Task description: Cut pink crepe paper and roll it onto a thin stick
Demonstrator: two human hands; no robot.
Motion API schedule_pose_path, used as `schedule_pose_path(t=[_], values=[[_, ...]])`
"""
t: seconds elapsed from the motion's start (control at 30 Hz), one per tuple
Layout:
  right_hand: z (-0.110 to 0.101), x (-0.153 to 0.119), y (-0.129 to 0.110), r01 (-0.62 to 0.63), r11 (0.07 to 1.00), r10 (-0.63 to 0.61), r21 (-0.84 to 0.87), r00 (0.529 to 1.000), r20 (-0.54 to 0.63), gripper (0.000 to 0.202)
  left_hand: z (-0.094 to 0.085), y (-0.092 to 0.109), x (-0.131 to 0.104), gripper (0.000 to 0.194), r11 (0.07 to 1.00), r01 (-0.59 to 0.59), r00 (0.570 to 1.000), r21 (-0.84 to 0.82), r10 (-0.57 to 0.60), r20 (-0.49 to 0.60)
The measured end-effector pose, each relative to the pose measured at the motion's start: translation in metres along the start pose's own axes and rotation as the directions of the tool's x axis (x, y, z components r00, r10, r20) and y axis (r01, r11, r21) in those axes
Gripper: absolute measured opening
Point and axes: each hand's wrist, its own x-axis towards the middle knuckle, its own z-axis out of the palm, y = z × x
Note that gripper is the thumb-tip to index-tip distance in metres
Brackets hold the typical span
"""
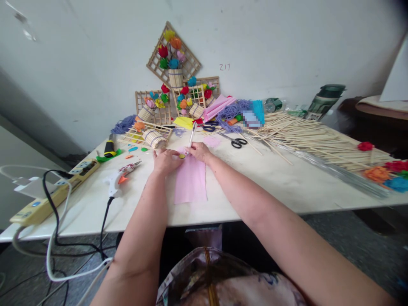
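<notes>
A strip of pink crepe paper (191, 182) lies flat on the white table, its near end toward me. My right hand (198, 152) is closed around a white pen (192, 134), whose lower end points down at the top part of the paper. My left hand (166, 161) rests on the paper's left edge with its fingers stretched out. At its fingertips lies a small yellow-green piece (181, 156), touched by the fingers. The pen's tip is hidden by my right hand.
A glue gun (116, 180) and a power strip (57, 191) with cables lie to the left. Scissors (236, 143), thin sticks (306, 140) and metal wires (338, 170) are to the right. Stick lattices (154, 106) with paper flowers stand against the wall. A dark green bottle (325, 102) stands behind.
</notes>
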Motion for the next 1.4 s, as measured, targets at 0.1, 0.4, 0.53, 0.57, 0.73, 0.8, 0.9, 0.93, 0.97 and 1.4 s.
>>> schedule_pose_path(t=[0.1, 0.4, 0.53, 0.57, 0.73, 0.8, 0.9, 0.93, 0.97, 1.4], values=[[0.0005, 0.0001, 0.0004, 0.001, 1.000, -0.001, -0.027, 1.000, 0.006, 0.027, -0.0008, 0.0013, -0.0003, 0.033, 1.000, 0.021, 1.000, 0.012, -0.020, -0.017], [-0.0008, -0.0044, -0.0055, 0.024, 0.999, -0.027, 0.047, 0.998, 0.063, 0.025, -0.0008, 0.0013, -0.0001, 0.030, 0.998, 0.052, 0.997, 0.030, -0.050, -0.053], [-0.0015, -0.0057, -0.0078, 0.014, 0.998, -0.019, 0.065, 0.997, 0.075, 0.024, -0.0006, 0.0002, 0.0007, 0.032, 0.997, 0.054, 0.998, 0.049, -0.052, -0.041], [-0.0017, -0.0056, -0.0078, 0.011, 0.998, -0.016, 0.065, 0.997, 0.071, 0.024, -0.0005, -0.0001, 0.0009, 0.032, 0.997, 0.054, 0.998, 0.054, -0.052, -0.039], [-0.0030, -0.0039, -0.0057, -0.008, 0.998, 0.006, 0.058, 0.999, 0.032, 0.022, 0.0014, -0.0026, 0.0025, 0.032, 0.997, 0.043, 0.999, 0.062, -0.041, -0.033], [-0.0031, -0.0034, -0.0049, -0.013, 0.998, 0.011, 0.056, 1.000, 0.024, 0.022, 0.0025, -0.0038, 0.0033, 0.032, 0.997, 0.033, 0.999, 0.067, -0.031, -0.031], [-0.0026, -0.0031, -0.0044, -0.018, 0.998, 0.016, 0.054, 1.000, 0.025, 0.022, 0.0037, -0.0052, 0.0041, 0.032, 0.997, 0.024, 0.999, 0.077, -0.021, -0.036], [-0.0024, -0.0031, -0.0043, -0.021, 0.998, 0.019, 0.052, 0.999, 0.026, 0.023, 0.0038, -0.0054, 0.0041, 0.032, 0.997, 0.021, 0.999, 0.078, -0.018, -0.038], [-0.0022, -0.0031, -0.0043, -0.023, 0.998, 0.022, 0.050, 0.999, 0.028, 0.023, 0.0038, -0.0054, 0.0040, 0.032, 0.997, 0.018, 0.999, 0.078, -0.015, -0.039], [-0.0029, -0.0037, -0.0061, -0.029, 0.999, 0.027, 0.044, 0.999, 0.041, 0.022, 0.0027, -0.0048, 0.0029, 0.033, 0.996, -0.009, 1.000, 0.090, 0.010, -0.014]])
